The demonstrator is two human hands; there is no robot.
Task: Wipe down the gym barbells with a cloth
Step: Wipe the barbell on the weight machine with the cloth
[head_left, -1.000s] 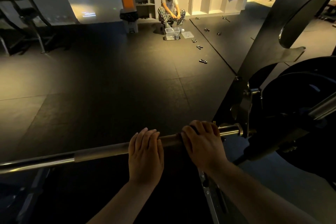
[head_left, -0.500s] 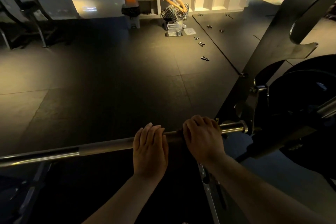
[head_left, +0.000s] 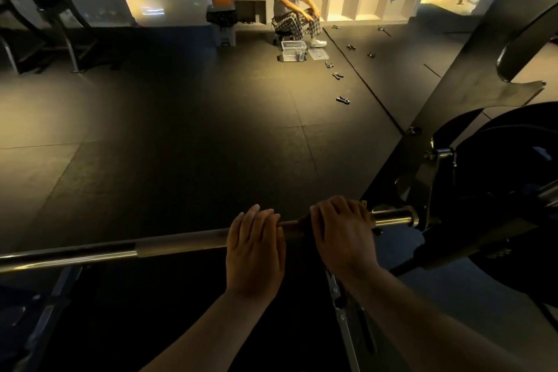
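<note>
Gripping the barbell (head_left: 181, 246) near its right end, the left hand (head_left: 255, 254) and right hand (head_left: 342, 235) both curl over the shaft; a dark cloth (head_left: 303, 222) seems bunched under the right. Most of the shaft looks unwiped. The rack upright (head_left: 453, 118) and weight plate (head_left: 513, 190) crowd the right.

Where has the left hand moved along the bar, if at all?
No: the left hand sits as far from the bar's collar as before.
</note>
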